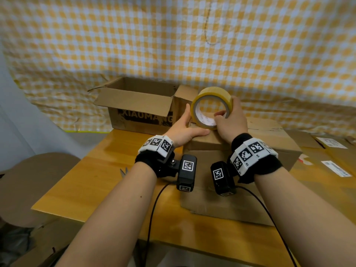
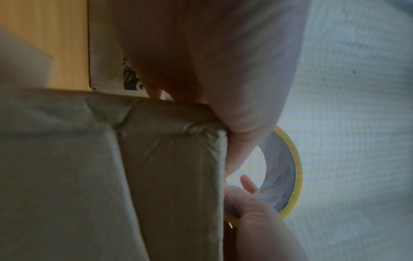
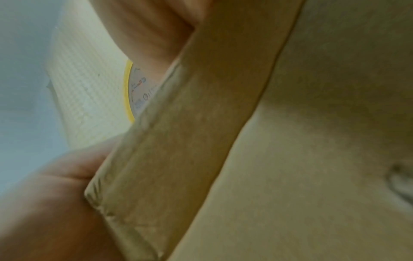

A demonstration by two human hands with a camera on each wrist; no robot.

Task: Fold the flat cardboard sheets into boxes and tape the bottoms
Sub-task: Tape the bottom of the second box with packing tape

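Note:
A folded brown cardboard box (image 1: 256,143) lies bottom up on the wooden table (image 1: 107,170). A yellowish roll of clear tape (image 1: 212,106) stands on edge at the box's left end. My right hand (image 1: 230,120) grips the roll, thumb inside the ring and fingers over its outer face. My left hand (image 1: 185,128) lies flat and straight-fingered on the box's left edge beside the roll, thumb along the top. The left wrist view shows the box corner (image 2: 170,159) and the roll (image 2: 283,173). In the right wrist view the box (image 3: 290,159) fills the frame, with a sliver of roll (image 3: 134,91).
An open printed cardboard box (image 1: 142,110) stands at the back left of the table. Flat cardboard sheets with white labels (image 1: 331,160) lie to the right. Scissor tips (image 1: 124,171) show by my left forearm. A checked yellow cloth (image 1: 173,45) hangs behind.

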